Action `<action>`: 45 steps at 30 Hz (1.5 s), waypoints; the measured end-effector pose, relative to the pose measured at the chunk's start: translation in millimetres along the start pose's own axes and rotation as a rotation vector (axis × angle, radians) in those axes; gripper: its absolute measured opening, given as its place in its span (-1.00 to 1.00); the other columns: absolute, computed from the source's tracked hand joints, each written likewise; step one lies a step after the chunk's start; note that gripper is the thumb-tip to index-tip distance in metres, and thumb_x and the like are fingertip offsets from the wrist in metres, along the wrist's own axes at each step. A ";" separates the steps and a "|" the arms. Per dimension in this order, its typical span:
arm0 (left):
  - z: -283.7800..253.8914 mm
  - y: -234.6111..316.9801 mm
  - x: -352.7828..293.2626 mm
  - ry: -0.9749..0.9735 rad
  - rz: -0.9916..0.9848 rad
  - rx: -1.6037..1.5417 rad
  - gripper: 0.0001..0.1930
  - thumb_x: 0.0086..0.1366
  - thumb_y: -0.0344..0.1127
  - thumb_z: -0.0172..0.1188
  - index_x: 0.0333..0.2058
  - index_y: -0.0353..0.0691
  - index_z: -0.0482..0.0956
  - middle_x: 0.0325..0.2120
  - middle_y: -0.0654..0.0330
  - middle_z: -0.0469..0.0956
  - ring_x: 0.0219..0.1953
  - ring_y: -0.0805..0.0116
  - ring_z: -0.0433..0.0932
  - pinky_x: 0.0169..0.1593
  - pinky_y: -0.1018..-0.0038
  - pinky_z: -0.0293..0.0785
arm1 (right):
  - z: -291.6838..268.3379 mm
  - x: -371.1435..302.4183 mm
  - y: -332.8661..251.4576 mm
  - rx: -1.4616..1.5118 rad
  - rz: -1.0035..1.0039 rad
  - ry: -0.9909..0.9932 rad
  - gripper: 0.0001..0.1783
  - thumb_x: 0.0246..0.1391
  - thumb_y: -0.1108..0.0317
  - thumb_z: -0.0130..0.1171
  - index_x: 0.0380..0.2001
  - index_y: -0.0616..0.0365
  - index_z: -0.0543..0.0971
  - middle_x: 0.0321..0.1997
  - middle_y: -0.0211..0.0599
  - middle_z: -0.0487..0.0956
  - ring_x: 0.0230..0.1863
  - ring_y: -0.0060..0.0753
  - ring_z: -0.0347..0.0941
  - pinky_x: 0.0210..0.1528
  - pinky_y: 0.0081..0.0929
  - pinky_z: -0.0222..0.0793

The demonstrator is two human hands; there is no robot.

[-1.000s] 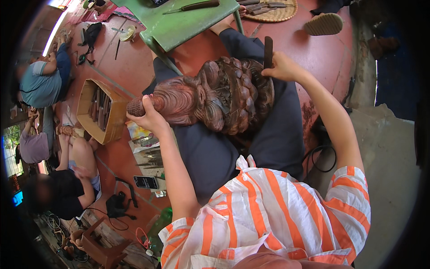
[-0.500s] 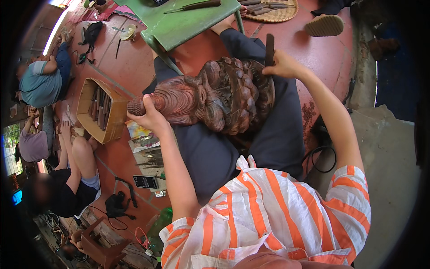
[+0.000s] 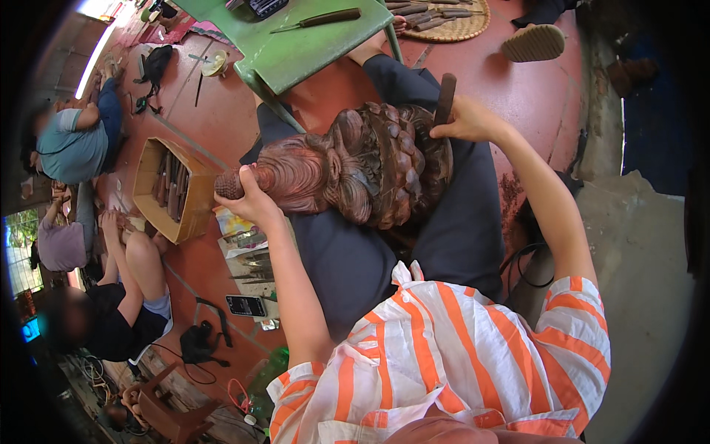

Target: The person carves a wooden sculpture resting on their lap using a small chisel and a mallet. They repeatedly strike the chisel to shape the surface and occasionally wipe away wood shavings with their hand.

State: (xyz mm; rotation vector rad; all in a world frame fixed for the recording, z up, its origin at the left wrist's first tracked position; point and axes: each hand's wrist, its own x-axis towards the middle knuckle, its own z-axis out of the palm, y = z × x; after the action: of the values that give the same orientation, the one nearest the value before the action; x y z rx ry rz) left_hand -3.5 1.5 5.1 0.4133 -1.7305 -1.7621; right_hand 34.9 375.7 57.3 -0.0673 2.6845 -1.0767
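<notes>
Seen from above, a person in a white shirt with orange stripes (image 3: 451,348) sits with a dark, carved wooden statue (image 3: 359,166) lying on its back or side across their lap, over dark trousers (image 3: 336,255). The statue's knobbly head points left, and its wide, layered base points right. The left hand (image 3: 255,201) is closed around the head end, thumb laid over it. The right hand (image 3: 473,120), beside the base, grips a dark, narrow tool (image 3: 445,98) between thumb and fingers, its free end pointing away from the person; whether the tool touches the wood cannot be told. Beyond the knees stands a green chair (image 3: 310,52) with a dark-handled knife (image 3: 329,18) on it. Behind that, a round woven tray (image 3: 477,26) of sticklike tools rests on the red tiled floor (image 3: 488,78). On the person's left are an open cardboard box (image 3: 197,211) full of brown rods (image 3: 174,191), a row of thin metal tools (image 3: 259,266) and a phone (image 3: 245,305). Farther left, three other people (image 3: 70,148) sit near the wall.
</notes>
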 end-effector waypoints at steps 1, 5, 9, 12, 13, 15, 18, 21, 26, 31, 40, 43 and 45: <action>-1.5 -1.6 1.7 0.002 0.023 0.004 -0.36 0.20 -0.32 0.28 0.11 -0.55 0.15 -0.20 -0.11 0.54 -0.27 0.23 0.63 -0.11 0.38 0.59 | 0.1 4.0 3.8 0.033 -0.015 0.017 -0.67 -0.14 0.25 0.39 -0.39 0.29 0.59 -0.45 -0.10 0.62 -0.39 -0.24 0.55 -0.28 -0.33 0.41; 5.1 -1.1 3.5 -0.008 0.033 0.052 -0.38 0.20 -0.32 0.27 0.10 -0.54 0.18 -0.23 -0.07 0.56 -0.28 0.25 0.62 -0.11 0.39 0.59 | 4.8 11.8 40.4 0.322 0.047 0.181 -0.73 -0.03 0.26 0.35 -0.40 0.27 0.60 -0.48 -0.26 0.61 -0.46 -0.48 0.49 -0.36 -0.44 0.39; 8.6 -2.6 8.7 -0.012 0.036 0.048 -0.41 0.22 -0.33 0.26 0.09 -0.52 0.20 -0.20 -0.05 0.53 -0.29 0.26 0.61 -0.12 0.39 0.59 | 20.2 -2.2 35.3 0.512 0.100 0.375 -0.71 0.14 0.20 0.23 -0.47 0.22 0.54 -0.54 -0.47 0.48 -0.49 -0.63 0.36 -0.40 -0.55 0.29; 13.5 -6.5 18.8 -0.085 0.028 -0.004 -0.43 0.22 -0.35 0.23 0.09 -0.49 0.18 -0.19 -0.07 0.53 -0.27 0.25 0.61 -0.10 0.39 0.58 | 38.0 -10.2 41.2 0.502 0.064 0.300 -0.69 0.25 0.18 0.13 -0.44 0.23 0.49 -0.50 -0.52 0.42 -0.44 -0.68 0.33 -0.34 -0.61 0.31; 14.9 -8.6 24.2 -0.125 0.028 -0.034 -0.44 0.22 -0.37 0.23 0.08 -0.48 0.16 -0.20 -0.08 0.53 -0.27 0.24 0.61 -0.09 0.39 0.57 | 39.9 -14.3 42.7 0.481 0.076 0.320 -0.68 0.26 0.18 0.12 -0.43 0.22 0.49 -0.50 -0.52 0.42 -0.44 -0.68 0.33 -0.34 -0.60 0.31; 22.8 -5.9 23.8 -0.199 0.055 -0.086 -0.45 0.22 -0.38 0.23 0.08 -0.47 0.18 -0.19 -0.07 0.51 -0.27 0.24 0.60 -0.10 0.38 0.57 | 45.7 -27.6 40.5 0.434 0.116 0.343 -0.67 0.28 0.17 0.08 -0.42 0.22 0.49 -0.51 -0.52 0.42 -0.43 -0.68 0.34 -0.33 -0.60 0.32; 39.4 -1.1 25.3 -0.277 0.147 -0.117 -0.44 0.21 -0.38 0.23 0.09 -0.46 0.18 -0.17 -0.08 0.49 -0.27 0.23 0.60 -0.12 0.36 0.58 | 47.0 -56.7 33.4 0.424 0.135 0.336 -0.65 0.26 0.17 0.08 -0.47 0.24 0.45 -0.60 -0.45 0.33 -0.49 -0.59 0.28 -0.38 -0.48 0.26; 51.5 4.1 24.7 -0.337 0.220 0.021 -0.39 0.17 -0.28 0.29 0.07 -0.49 0.23 -0.11 -0.10 0.44 -0.16 0.10 0.56 -0.06 0.27 0.51 | 45.5 -80.8 18.8 0.479 0.141 0.279 -0.64 0.24 0.18 0.09 -0.51 0.26 0.43 -0.64 -0.42 0.32 -0.52 -0.57 0.28 -0.39 -0.45 0.25; 90.1 15.3 19.7 -0.334 0.530 0.414 -0.28 0.07 -0.11 0.38 0.03 -0.54 0.29 -0.06 -0.16 0.30 0.03 -0.06 0.35 0.12 0.10 0.30 | 47.1 -96.2 23.5 0.525 0.244 0.184 -0.69 0.31 0.19 0.05 -0.31 0.26 0.55 -0.27 -0.40 0.57 -0.18 -0.61 0.49 -0.20 -0.52 0.49; 121.2 7.8 27.6 -0.317 0.641 0.506 -0.18 -0.01 -0.01 0.41 0.03 -0.57 0.29 -0.02 -0.14 0.16 0.06 -0.09 0.21 0.17 0.06 0.20 | 55.7 -111.4 31.6 0.728 0.168 0.363 -0.68 0.31 0.24 0.03 -0.10 0.28 0.59 -0.09 -0.30 0.59 -0.03 -0.48 0.50 -0.04 -0.47 0.54; 134.7 -10.4 43.1 -0.382 0.693 0.494 -0.15 0.01 0.03 0.37 0.05 -0.57 0.25 0.00 -0.20 0.21 0.11 -0.13 0.19 0.20 0.04 0.16 | 58.6 -117.7 33.9 0.894 0.045 0.470 -0.74 0.29 0.34 0.05 -0.18 0.31 0.61 -0.05 -0.24 0.59 -0.04 -0.44 0.53 -0.01 -0.44 0.55; 138.1 -14.1 42.6 -0.420 0.675 0.494 -0.11 0.01 0.03 0.38 0.08 -0.59 0.20 0.01 -0.23 0.23 0.13 -0.15 0.18 0.22 0.02 0.14 | 57.5 -119.1 36.6 0.846 0.035 0.433 -0.77 0.26 0.39 0.06 -0.21 0.33 0.61 -0.05 -0.23 0.59 -0.05 -0.45 0.53 -0.04 -0.49 0.53; 140.8 -16.9 42.5 -0.442 0.646 0.482 -0.08 0.01 0.04 0.39 0.09 -0.59 0.17 0.02 -0.26 0.23 0.14 -0.18 0.16 0.23 0.00 0.12 | 58.5 -120.7 37.6 0.795 0.031 0.406 -0.80 0.24 0.42 0.08 -0.22 0.34 0.61 -0.05 -0.23 0.59 -0.06 -0.45 0.53 -0.05 -0.52 0.50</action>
State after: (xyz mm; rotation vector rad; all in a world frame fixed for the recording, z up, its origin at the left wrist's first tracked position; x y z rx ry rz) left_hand -126.6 83.6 9.7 -0.3532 -2.2670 -1.0071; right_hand 167.9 379.7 16.2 0.3677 2.3220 -2.2447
